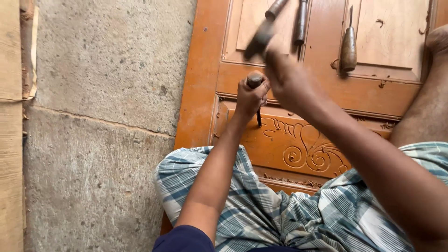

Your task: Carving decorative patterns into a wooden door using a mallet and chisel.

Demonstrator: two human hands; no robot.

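My left hand grips a chisel with a rounded wooden handle, held upright; its thin dark blade touches the carved scrollwork panel of an orange-brown wooden door lying flat. My right hand is raised just above and right of the chisel's top, closed around a motion-blurred dark mallet.
Three spare carving tools lie on the door's upper panels: two dark-handled ones and one with a bulbous wooden handle. A grey concrete floor spreads left; wooden planks line the far left edge. My legs in blue plaid cloth rest on the door.
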